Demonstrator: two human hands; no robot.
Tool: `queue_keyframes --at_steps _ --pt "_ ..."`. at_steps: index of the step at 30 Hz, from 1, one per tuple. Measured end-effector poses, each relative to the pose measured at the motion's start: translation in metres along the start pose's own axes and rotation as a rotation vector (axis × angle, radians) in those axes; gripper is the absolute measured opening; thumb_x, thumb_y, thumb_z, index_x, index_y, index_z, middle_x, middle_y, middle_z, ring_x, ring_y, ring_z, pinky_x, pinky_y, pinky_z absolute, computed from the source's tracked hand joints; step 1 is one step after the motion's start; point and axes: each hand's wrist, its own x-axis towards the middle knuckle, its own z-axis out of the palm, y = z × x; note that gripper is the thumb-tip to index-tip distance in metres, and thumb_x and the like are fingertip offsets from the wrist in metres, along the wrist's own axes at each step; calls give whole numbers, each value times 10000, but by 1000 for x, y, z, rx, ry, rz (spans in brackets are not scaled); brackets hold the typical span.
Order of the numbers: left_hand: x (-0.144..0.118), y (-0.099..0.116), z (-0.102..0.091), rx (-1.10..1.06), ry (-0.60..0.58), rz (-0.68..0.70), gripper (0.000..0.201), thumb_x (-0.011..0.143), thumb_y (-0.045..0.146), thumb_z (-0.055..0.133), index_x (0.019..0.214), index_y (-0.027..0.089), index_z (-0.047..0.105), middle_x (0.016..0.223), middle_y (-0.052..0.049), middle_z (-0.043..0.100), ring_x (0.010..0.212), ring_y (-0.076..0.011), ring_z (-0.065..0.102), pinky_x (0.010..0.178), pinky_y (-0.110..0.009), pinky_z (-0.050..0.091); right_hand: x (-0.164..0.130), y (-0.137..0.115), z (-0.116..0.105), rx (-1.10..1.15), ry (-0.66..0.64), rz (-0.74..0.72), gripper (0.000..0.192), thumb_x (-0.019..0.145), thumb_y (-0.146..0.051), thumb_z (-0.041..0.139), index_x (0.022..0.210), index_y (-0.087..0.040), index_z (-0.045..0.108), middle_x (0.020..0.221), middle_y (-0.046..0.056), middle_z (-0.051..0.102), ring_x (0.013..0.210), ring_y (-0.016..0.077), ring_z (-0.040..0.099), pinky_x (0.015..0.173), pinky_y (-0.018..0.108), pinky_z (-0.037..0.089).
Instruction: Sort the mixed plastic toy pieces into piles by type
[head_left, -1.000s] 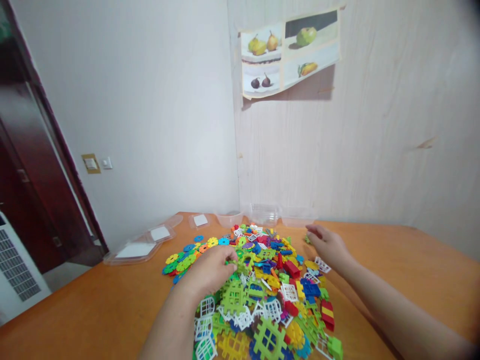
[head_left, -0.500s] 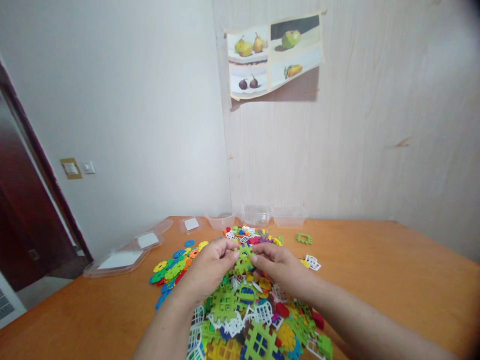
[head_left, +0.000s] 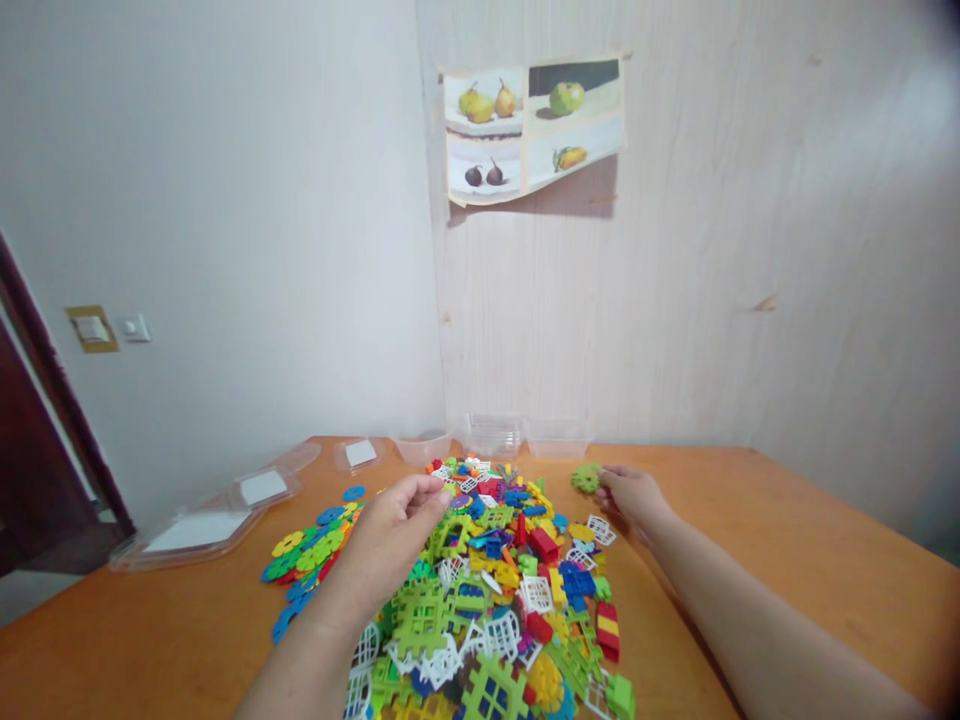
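At the right, my right hand (head_left: 630,495) has its fingers closed at the edge of a green notched plastic building piece (head_left: 585,479), low over the table or resting on it. Whether a second green piece lies beneath cannot be told. My left hand (head_left: 401,525) hovers over the left of the heap with thumb and fingers pinched together. A bit of green shows at its fingertips, but what it holds, if anything, is hidden. Below lies a heap of mixed plastic building pieces, with green lattice squares (head_left: 420,612), white window grids (head_left: 501,635) and red blocks (head_left: 544,545).
Round toothed discs (head_left: 321,550) spread left of the heap. Clear plastic tubs (head_left: 491,435) stand along the wall at the back. Transparent lids (head_left: 199,530) with white labels lie on the left of the wooden table (head_left: 787,560). Fruit pictures (head_left: 534,130) hang on the wall.
My hands have parted from the green piece they both held over the heap. My right hand has moved right, to where a green ring-shaped piece lay; my left stays over the heap.
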Motion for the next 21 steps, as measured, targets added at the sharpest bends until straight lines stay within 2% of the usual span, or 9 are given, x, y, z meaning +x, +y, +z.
queue_keyframes --at_steps 3,6,12,15,17,21 --pt "4 -8 -1 23 -1 10 459 840 549 589 1097 177 669 1057 -66 730 997 -245 659 885 -343 474 7 11 -7 -7 38 56 155 909 -296 617 857 -150 623 662 -17 626 535 97 581 522 218 495" --pt "8 -16 -4 62 26 -1 476 840 560 576 1088 165 670 998 -58 733 964 -247 661 870 -348 481 9 18 -9 -26 53 81 205 955 -344 583 938 -143 623 779 -12 647 611 91 603 589 242 529" --pt "13 -30 -7 145 67 15 433 852 527 547 1058 172 685 970 -54 736 931 -245 666 839 -346 494 3 13 -2 -96 4 -3 75 839 -246 590 794 -188 605 569 12 610 503 147 590 482 252 469" --pt "12 -36 -3 197 -6 46 403 865 482 538 1096 184 678 1062 -73 727 996 -246 663 893 -353 488 -8 0 10 -158 -82 -75 134 820 -261 571 875 -160 641 628 24 650 557 153 616 511 253 471" --pt "9 -39 1 261 -77 91 416 849 441 569 1179 204 658 1199 -87 689 1122 -257 625 974 -370 457 -19 -9 20 -205 -174 -135 214 815 -298 585 939 -147 671 703 35 689 640 169 648 565 264 493" --pt "4 -43 11 476 -172 212 578 771 277 616 1348 290 569 1426 -59 548 1330 -281 477 1118 -423 333 -51 -25 39 -287 -422 -281 278 776 -368 674 968 -181 744 936 47 755 894 219 680 817 333 524"
